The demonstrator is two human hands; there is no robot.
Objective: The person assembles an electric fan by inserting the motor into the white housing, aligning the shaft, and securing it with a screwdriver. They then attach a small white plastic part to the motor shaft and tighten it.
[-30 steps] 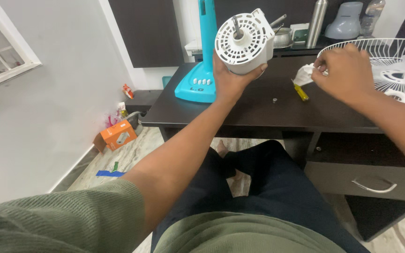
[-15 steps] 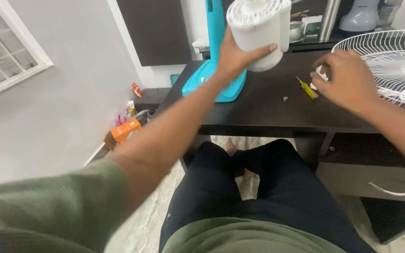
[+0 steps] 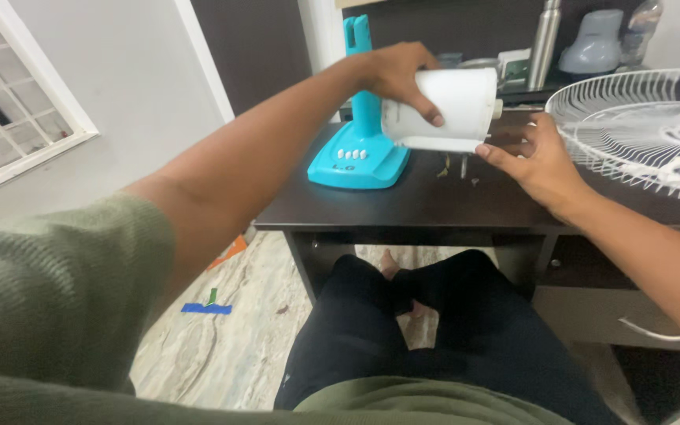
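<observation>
**Both hands meeting on a white motor housing above a dark worktop**

Dark wood is filling the middle of the view, a worktop (image 3: 434,206) standing against a pale wall with a barred window (image 3: 9,118) at the far left. We are holding a white fan motor housing (image 3: 449,109) in the air just above that worktop, tipped so that its open face is pointing downward. Our left hand (image 3: 397,72) is reaching over from above, its fingers (image 3: 426,112) clenched around the housing's rounded side. Our right hand (image 3: 535,159) is coming in from the right and below, fingers loosely spread, with the fingertips (image 3: 488,149) touching the lower rim of the housing; it is not gripping anything.

Just beneath the housing, some small pieces are lying on the worktop, too blurred for us to tell what they are. Beside the housing on the left, a turquoise fan base (image 3: 358,157) with a row of white buttons is standing on the worktop, its upright column rising behind our left wrist. On the right, a white wire fan guard (image 3: 631,118) is lying flat. Behind, a steel bottle (image 3: 543,39) and a grey appliance (image 3: 588,43) are standing. Our dark-trousered legs (image 3: 426,323) are showing below, over a marbled floor (image 3: 214,346) with a strip of blue tape (image 3: 206,308).
</observation>
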